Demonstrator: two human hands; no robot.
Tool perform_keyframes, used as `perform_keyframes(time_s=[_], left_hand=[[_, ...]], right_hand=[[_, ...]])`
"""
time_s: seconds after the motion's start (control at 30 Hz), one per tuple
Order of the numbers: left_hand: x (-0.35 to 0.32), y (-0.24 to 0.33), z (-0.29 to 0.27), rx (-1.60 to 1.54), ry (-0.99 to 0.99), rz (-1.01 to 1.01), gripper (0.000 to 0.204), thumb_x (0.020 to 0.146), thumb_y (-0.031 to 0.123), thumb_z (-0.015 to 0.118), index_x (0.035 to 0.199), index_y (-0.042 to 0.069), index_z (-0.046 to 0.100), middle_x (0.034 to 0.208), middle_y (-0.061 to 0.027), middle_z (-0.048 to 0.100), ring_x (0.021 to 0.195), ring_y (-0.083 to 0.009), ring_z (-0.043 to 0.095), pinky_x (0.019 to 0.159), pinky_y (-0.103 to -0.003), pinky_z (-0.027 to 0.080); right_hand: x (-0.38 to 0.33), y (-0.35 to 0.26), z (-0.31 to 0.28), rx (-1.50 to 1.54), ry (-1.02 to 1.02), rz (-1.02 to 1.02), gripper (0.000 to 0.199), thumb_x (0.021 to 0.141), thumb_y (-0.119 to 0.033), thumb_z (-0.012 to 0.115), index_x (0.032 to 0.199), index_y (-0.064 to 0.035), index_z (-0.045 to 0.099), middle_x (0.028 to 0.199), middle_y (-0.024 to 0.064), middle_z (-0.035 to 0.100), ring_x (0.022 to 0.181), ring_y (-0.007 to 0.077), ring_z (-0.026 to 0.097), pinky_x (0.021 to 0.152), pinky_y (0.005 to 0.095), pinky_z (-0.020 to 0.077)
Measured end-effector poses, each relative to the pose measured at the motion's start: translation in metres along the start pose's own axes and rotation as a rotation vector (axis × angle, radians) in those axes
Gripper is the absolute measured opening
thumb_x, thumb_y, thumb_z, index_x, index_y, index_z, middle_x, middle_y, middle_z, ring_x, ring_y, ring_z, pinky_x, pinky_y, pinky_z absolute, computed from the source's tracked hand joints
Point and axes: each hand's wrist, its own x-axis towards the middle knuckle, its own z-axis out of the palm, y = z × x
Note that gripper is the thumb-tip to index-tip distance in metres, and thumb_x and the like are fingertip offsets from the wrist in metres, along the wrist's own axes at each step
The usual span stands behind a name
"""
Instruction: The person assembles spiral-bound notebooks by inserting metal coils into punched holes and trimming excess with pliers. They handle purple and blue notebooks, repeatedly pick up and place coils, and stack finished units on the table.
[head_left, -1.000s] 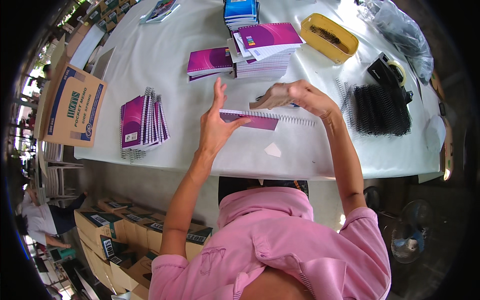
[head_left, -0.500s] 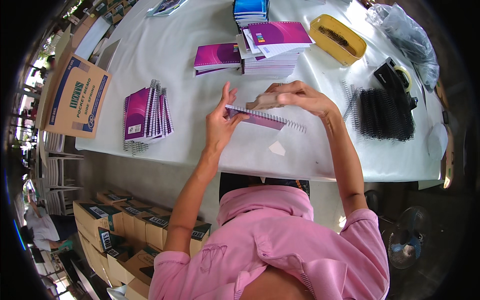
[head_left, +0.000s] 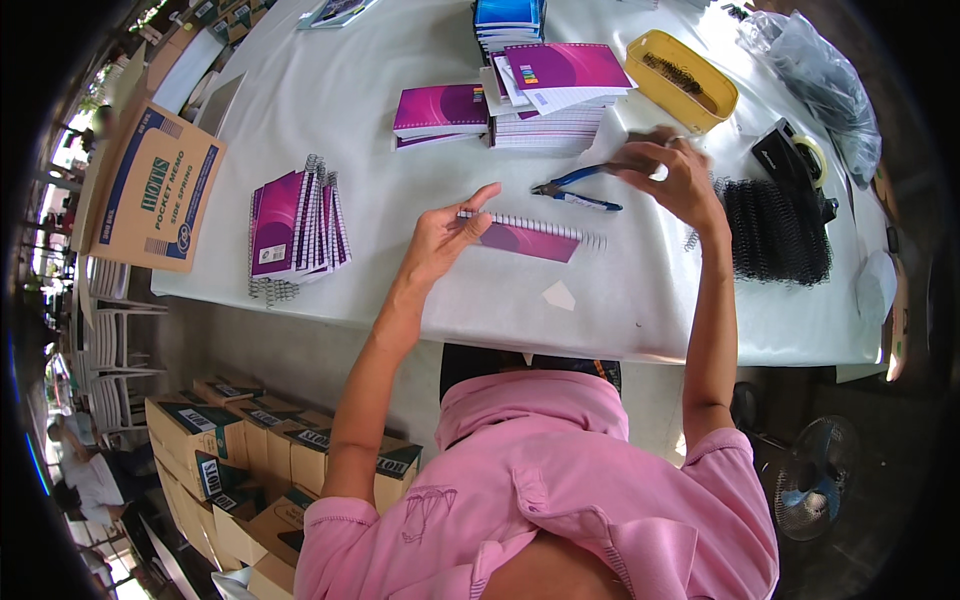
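Note:
My left hand [head_left: 452,240] is closed on one end of a small purple spiral notebook [head_left: 528,240], the thumb over its cover. A wire coil [head_left: 597,240] runs along its far edge and sticks out past its right end. Beyond it are blue-handled pliers [head_left: 573,183], handles spread and jaws toward the left. My right hand [head_left: 672,178] is at the end of their upper handle. Its curled fingers are blurred, so I cannot tell whether they grip the handle.
Bound purple notebooks [head_left: 298,225] lie at the left, near a carton [head_left: 160,190]. Farther back stand a stack of purple notebooks [head_left: 550,130] and a yellow tray [head_left: 700,112] with coils. Black coils [head_left: 770,230] are heaped at the right. A paper scrap [head_left: 559,294] lies near the front edge.
My right hand has moved right and away from the notebook's coil. The pliers now show where that hand was. The notebook has dipped slightly in my left hand.

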Motion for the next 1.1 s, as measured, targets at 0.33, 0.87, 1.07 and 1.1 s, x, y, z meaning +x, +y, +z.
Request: perform_keyframes(time_s=[0.33, 0.87, 1.07, 1.1], left_hand=[[-0.016, -0.007, 0.005, -0.074, 0.282, 0.159, 0.056, 0.093, 0.039, 0.061, 0.141, 0.012, 0.048, 0.122, -0.0108, 0.063, 0.092, -0.0081, 0.052, 0.079, -0.019, 0.041], [-0.030, 0.038, 0.031, 0.879, 0.528, 0.305, 0.074, 0.076, -0.003, 0.068, 0.143, 0.015, 0.041, 0.126, -0.0113, 0.061, 0.101, -0.0260, 0.067, 0.071, -0.035, 0.057], [-0.042, 0.048, 0.025, 1.063, 0.606, 0.363, 0.069, 0.077, -0.001, 0.068, 0.140, 0.015, 0.046, 0.127, -0.0083, 0.061, 0.107, -0.0300, 0.064, 0.079, -0.040, 0.055], [-0.042, 0.055, 0.021, 1.138, 0.622, 0.413, 0.067, 0.077, -0.001, 0.069, 0.139, 0.015, 0.048, 0.128, -0.0074, 0.061, 0.107, -0.0289, 0.065, 0.083, -0.042, 0.053]], right_hand=[[-0.024, -0.039, 0.095, -0.005, 0.169, -0.245, 0.030, 0.090, -0.021, 0.062, 0.118, -0.0110, 0.061, 0.115, 0.0173, 0.054, 0.115, 0.0299, 0.048, 0.097, 0.0468, 0.0367], [-0.039, -0.153, 0.015, 0.286, 0.174, -0.257, 0.028, 0.087, -0.031, 0.066, 0.110, -0.0162, 0.063, 0.088, 0.0091, 0.055, 0.075, 0.0230, 0.055, 0.063, 0.0344, 0.0421], [-0.006, -0.139, -0.013, 1.345, -0.898, 0.306, 0.028, 0.096, -0.029, 0.057, 0.095, -0.0019, 0.063, 0.068, 0.0078, 0.061, 0.059, 0.0162, 0.059, 0.053, 0.0288, 0.0460], [-0.005, -0.140, -0.012, 1.287, -0.852, 0.213, 0.031, 0.097, -0.029, 0.055, 0.095, 0.0015, 0.062, 0.071, 0.0059, 0.061, 0.062, 0.0130, 0.059, 0.054, 0.0274, 0.0460]])
